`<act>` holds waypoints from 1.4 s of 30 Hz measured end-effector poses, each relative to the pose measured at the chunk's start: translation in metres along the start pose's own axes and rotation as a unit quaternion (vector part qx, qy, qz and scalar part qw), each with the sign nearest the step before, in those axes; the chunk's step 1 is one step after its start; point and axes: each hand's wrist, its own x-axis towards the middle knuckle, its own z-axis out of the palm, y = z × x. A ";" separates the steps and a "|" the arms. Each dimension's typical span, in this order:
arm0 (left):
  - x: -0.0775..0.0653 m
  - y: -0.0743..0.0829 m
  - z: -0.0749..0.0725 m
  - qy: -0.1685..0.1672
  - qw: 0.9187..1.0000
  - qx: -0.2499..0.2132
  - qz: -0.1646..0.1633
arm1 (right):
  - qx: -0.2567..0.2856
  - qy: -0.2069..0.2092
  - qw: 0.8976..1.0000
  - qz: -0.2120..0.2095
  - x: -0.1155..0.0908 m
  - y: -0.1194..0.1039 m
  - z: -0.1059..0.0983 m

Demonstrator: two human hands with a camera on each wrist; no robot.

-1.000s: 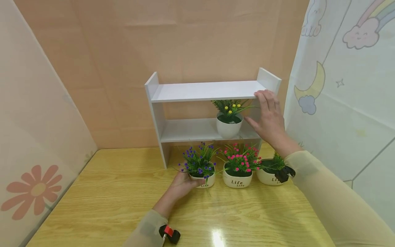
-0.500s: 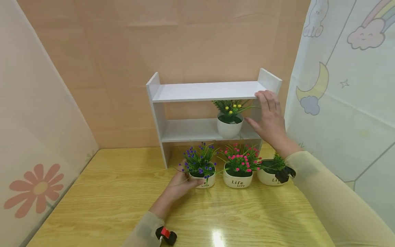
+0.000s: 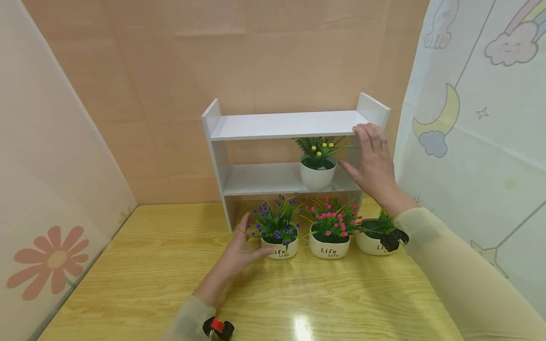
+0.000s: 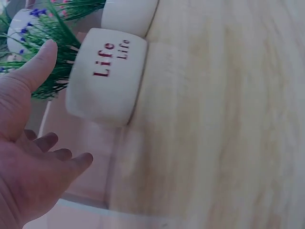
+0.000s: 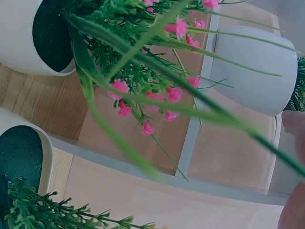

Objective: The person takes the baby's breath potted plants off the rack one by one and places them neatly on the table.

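In the head view, my left hand (image 3: pixel 236 253) is beside a cream oval "Life" flowerpot (image 3: pixel 279 248) with purple flowers, thumb and fingers spread. The left wrist view shows that hand (image 4: pixel 35 162) holding nothing, with its fingers apart from the pot (image 4: pixel 107 78). My right hand (image 3: pixel 374 166) rests its fingers on the right end of the upper board of a white shelf (image 3: pixel 286 125). Its thumb points toward a round white pot (image 3: pixel 317 177) with yellow flowers on the middle board; in the right wrist view, the thumb (image 5: pixel 293 121) is close to that pot.
A pink-flowered pot (image 3: pixel 329 246) and another cream pot (image 3: pixel 375 244), partly covered by the right wrist's camera, stand in a row on the wooden table (image 3: pixel 162 274). Printed cloth (image 3: pixel 477 142) hangs at the right, close behind the right arm.
My left hand has let go of the purple-flowered pot and drawn back to the left, uncovering more of its lettering. The right hand stays on the shelf.
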 end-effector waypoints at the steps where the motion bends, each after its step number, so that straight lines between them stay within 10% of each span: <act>1: -0.002 0.002 -0.002 -0.002 1.000 0.003 -0.005 | 0.000 0.000 1.000 0.000 0.000 0.000 0.000; 25: 0.002 0.079 -0.035 0.023 0.993 0.109 0.039 | 0.007 0.000 1.000 0.011 0.001 -0.004 0.001; 42: 0.049 0.144 0.005 0.041 0.982 0.164 0.082 | 0.007 -0.001 1.000 0.017 -0.002 -0.007 0.001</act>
